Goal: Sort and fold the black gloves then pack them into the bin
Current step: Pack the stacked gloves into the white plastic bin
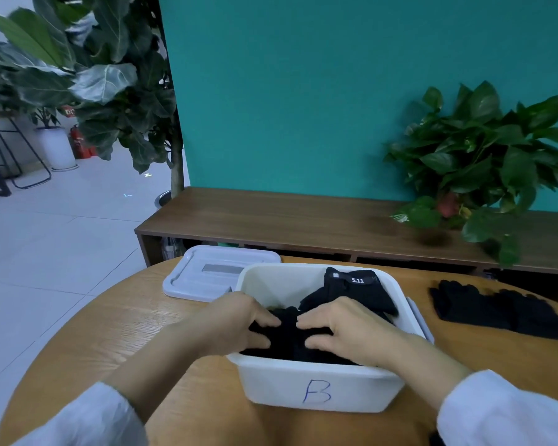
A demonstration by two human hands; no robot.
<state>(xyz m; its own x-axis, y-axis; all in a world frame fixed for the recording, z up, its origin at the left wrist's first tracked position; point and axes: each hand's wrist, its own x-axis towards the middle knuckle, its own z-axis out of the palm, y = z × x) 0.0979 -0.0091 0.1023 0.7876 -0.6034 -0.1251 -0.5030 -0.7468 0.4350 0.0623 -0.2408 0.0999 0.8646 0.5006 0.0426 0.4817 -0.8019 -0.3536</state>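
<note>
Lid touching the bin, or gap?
Cannot tell. In the head view the lid lies on the table behind the bin's left corner, and the rim overlaps the lid's edge, hiding any contact or gap.

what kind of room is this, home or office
Probably an office or lobby lounge, not a home: a red fire extinguisher on pale tiled floor, a teal partition wall, and a long wooden bench.
</note>
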